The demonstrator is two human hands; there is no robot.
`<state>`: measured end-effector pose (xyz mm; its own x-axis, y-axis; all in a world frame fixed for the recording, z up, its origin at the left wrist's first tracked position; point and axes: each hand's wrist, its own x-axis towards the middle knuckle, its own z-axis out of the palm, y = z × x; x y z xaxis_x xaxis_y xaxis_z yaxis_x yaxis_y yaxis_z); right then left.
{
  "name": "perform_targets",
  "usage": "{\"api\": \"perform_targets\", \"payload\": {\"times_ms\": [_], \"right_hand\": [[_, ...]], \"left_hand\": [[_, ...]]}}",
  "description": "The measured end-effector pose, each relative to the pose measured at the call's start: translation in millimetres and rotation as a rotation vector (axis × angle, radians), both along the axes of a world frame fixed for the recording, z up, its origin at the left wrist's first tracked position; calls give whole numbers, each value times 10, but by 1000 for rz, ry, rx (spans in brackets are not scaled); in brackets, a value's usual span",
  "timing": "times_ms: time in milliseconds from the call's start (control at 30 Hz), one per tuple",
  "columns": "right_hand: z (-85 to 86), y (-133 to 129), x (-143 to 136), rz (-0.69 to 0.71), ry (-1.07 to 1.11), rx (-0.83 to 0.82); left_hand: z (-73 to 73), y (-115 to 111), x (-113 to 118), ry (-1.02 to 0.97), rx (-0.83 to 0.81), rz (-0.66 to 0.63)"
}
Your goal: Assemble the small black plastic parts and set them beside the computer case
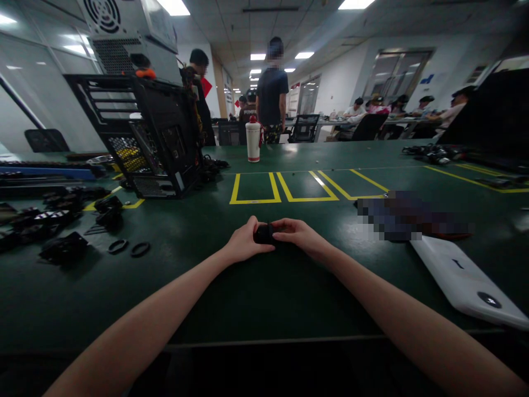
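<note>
A small black object (pixel 263 234), too dark to make out in detail, is held between my two hands just above the green table. My left hand (pixel 243 241) wraps round its left side, thumb toward me. The fingers of my right hand (pixel 298 236) pinch its right end. Two black rings (pixel 118 246) lie side by side on the table to the left of my left hand. Beyond my hands, yellow tape (pixel 255 202) marks open-sided boxes on the table top.
A black computer case (pixel 152 138) stands at the left, near black parts (pixel 66 248). A white bottle (pixel 253 142) stands at the back. At right lie a white device (pixel 463 275) and a blurred dark item (pixel 397 218). People are in the background.
</note>
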<state>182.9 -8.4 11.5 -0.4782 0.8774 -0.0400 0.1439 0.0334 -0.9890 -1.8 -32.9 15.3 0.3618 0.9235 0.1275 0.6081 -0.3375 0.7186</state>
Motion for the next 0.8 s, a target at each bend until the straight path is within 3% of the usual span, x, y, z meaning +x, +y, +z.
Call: {"api": "perform_targets", "payload": {"times_ms": [300,500,633,800], "right_hand": [[24,-37,-9,18,84,42],[24,-50,-46,-29,78,-56],[11,-44,-24,30,65,15],[14,-44,-19,-5,84,99]], "left_hand": [[0,2,5,23,-11,17],[-5,8,17,29,4,36],[-22,18,11,23,18,31],[-27,25,-3,11,17,9]]}}
